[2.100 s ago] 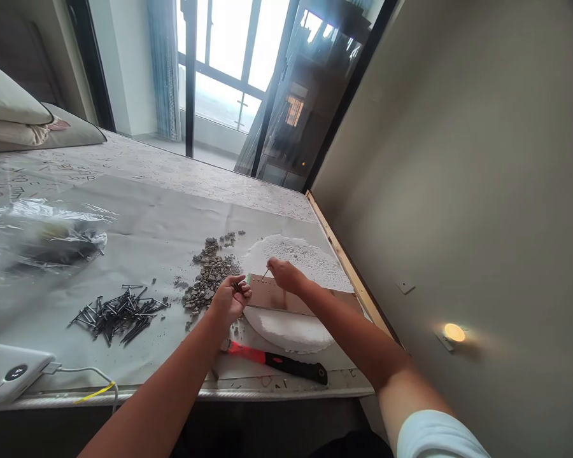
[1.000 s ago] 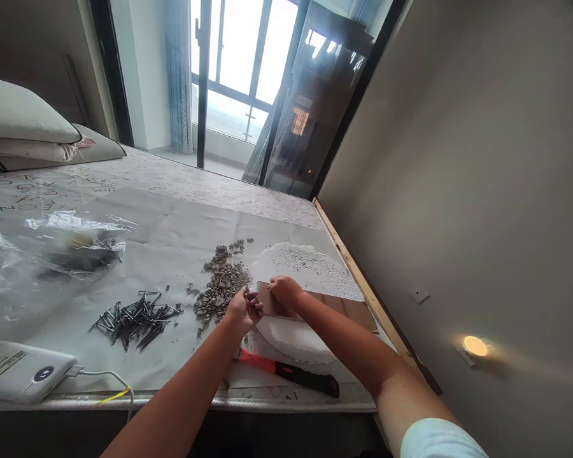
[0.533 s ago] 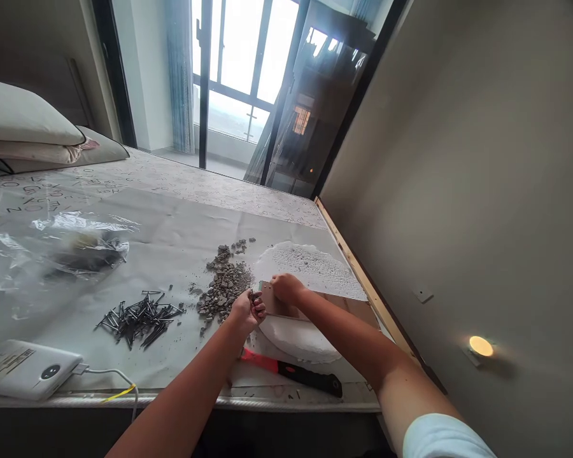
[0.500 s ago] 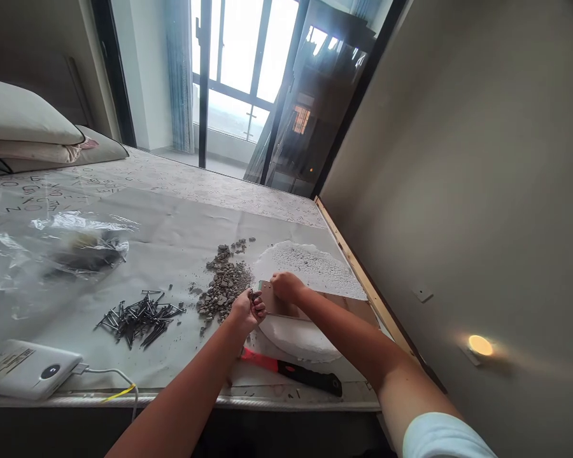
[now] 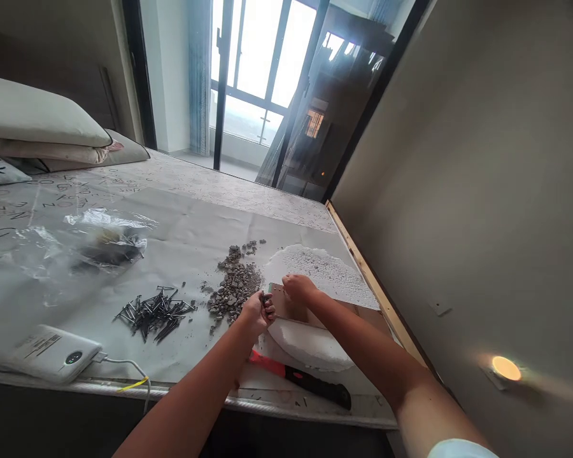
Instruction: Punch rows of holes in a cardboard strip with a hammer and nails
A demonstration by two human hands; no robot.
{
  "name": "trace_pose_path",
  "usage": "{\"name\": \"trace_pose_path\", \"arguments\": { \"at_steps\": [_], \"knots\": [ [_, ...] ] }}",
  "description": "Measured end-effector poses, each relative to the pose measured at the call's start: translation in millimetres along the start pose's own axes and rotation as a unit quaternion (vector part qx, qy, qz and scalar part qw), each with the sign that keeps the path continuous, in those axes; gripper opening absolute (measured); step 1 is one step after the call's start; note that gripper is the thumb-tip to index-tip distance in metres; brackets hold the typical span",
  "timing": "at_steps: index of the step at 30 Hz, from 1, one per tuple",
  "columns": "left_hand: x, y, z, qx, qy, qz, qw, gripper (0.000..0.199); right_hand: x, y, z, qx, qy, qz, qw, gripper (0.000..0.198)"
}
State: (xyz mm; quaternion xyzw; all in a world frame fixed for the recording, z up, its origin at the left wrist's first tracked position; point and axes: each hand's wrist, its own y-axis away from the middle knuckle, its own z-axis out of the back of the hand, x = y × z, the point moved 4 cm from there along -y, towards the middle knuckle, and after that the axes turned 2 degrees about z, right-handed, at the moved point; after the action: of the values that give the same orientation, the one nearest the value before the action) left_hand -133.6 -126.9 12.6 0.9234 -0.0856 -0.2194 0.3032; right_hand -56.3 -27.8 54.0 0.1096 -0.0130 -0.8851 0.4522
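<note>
My left hand [image 5: 259, 312] is closed, palm up, around dark metal pieces that look like nails; only a little of them shows between the fingers. Just to its right, my right hand [image 5: 297, 289] pinches over the near-left part of a brown wooden board [image 5: 279, 305]. What its fingertips hold, if anything, is too small to make out. The board lies across white foam [image 5: 310, 343], with small marks or nail heads near its left end. A tool with a red and black handle [image 5: 315, 385] lies in front, its head hidden behind my left hand and forearm.
Grey gravel [image 5: 233, 283] is heaped left of the board. A pile of dark nails [image 5: 155, 312], a clear plastic bag [image 5: 109, 245] and a white power bank [image 5: 52, 353] with a cable lie farther left. A wooden rail [image 5: 372, 277] runs along the wall.
The whole view has shifted, so everything sits slightly farther right in the picture. Both hands keep nearly the same places beside and over the board.
</note>
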Motion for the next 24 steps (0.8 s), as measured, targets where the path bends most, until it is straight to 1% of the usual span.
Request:
{"name": "trace_pose_path", "arguments": {
  "at_steps": [2, 4, 6, 8, 11, 13, 14, 15, 17, 19, 21, 24],
  "knots": [
    [1, 1, 0, -0.007, -0.004, 0.000, 1.000, 0.027, -4, 4, 9, -0.017, -0.011, -0.006, 1.000, 0.023],
    [0, 1, 1, -0.011, -0.006, -0.003, 1.000, 0.028, -10, 7, 23, -0.039, -0.018, -0.016, 0.999, 0.028],
    [0, 2, 0, -0.008, -0.006, -0.006, 1.000, 0.028, -13, 10, 38, -0.061, -0.038, -0.010, 0.997, 0.032],
    [0, 2, -2, -0.001, -0.007, -0.007, 1.000, 0.028, -10, 12, 50, -0.072, -0.098, 0.027, 0.992, 0.028],
    [0, 2, -3, -0.014, -0.028, -0.012, 0.999, 0.028, 5, 14, 57, -0.057, -0.206, 0.115, 0.970, 0.016],
    [1, 2, -3, -0.019, -0.057, -0.018, 0.998, 0.026, 17, 15, 56, -0.037, -0.231, 0.156, 0.960, 0.013],
    [1, 3, -4, -0.009, -0.068, -0.019, 0.997, 0.025, 21, 15, 55, -0.034, -0.235, 0.165, 0.957, 0.014],
    [1, 3, -5, 0.009, -0.073, -0.015, 0.997, 0.024, 22, 14, 54, -0.040, -0.236, 0.162, 0.957, 0.015],
    [0, 4, -6, 0.037, -0.064, -0.010, 0.997, 0.023, 18, 12, 53, -0.077, -0.226, 0.126, 0.963, 0.021],
    [-5, 4, -4, 0.035, -0.037, -0.028, 0.998, 0.023, 9, 10, 51, -0.110, -0.172, 0.071, 0.976, 0.026],
    [-10, 5, 0, 0.013, -0.012, -0.058, 0.998, 0.022, 2, 8, 45, -0.102, -0.096, 0.035, 0.989, 0.029],
    [-13, 3, 3, -0.013, 0.010, -0.070, 0.997, 0.023, 2, 5, 26, -0.052, -0.028, 0.029, 0.998, 0.027]
  ]
}}
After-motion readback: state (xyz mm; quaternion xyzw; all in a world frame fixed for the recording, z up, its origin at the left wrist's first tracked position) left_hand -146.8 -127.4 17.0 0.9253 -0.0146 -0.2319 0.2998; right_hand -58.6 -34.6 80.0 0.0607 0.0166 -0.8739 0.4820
